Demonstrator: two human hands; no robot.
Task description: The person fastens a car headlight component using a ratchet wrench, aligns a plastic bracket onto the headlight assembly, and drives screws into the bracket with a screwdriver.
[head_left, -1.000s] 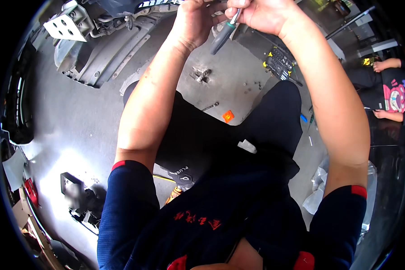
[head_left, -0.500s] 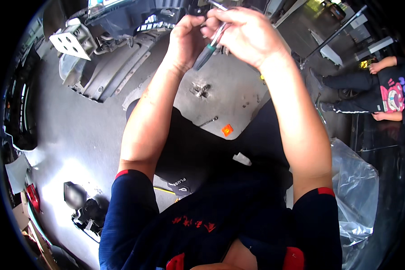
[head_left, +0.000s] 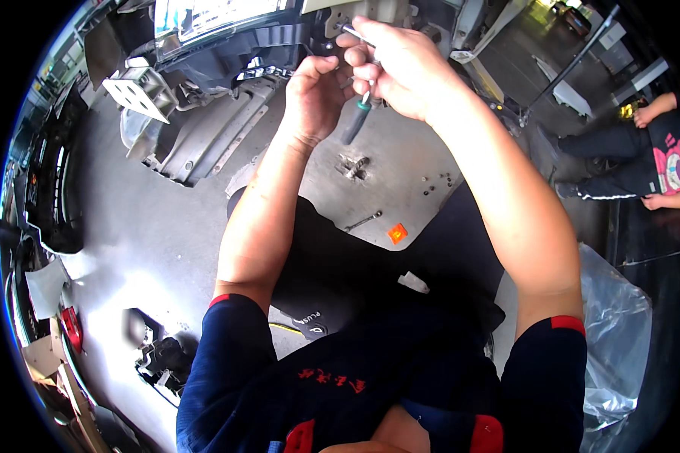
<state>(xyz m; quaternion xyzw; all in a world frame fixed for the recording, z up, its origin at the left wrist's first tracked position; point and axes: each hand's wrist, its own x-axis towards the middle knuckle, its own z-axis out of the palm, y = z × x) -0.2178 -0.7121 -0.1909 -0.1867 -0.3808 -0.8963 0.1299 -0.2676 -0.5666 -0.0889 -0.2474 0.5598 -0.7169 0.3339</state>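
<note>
My right hand (head_left: 406,74) is closed at the top middle, by the car's front end. Its curled fingers grip a screwdriver (head_left: 357,122) with a dark grey-green handle that hangs downward below them. A thin metal rod (head_left: 350,30) shows at the thumb and index finger of this hand, its tip close to a metal bracket (head_left: 334,24); whether it is a separate tool I cannot tell. Just left of the screwdriver is my left hand (head_left: 315,100), its fingers curled and thumb raised. Whatever lies inside the left fingers is hidden.
A headlight (head_left: 219,19) and dark plastic trim (head_left: 257,49) are above left. On the floor lie a wrench (head_left: 364,221), an orange piece (head_left: 397,233) and several small fasteners (head_left: 438,183). A person (head_left: 657,151) is at the right, near plastic sheeting (head_left: 616,332). A bumper (head_left: 53,189) stands left.
My view has shifted, so the scene sits lower and further right. The screwdriver has swung to a steeper angle, and the metal rod now points toward the bracket.
</note>
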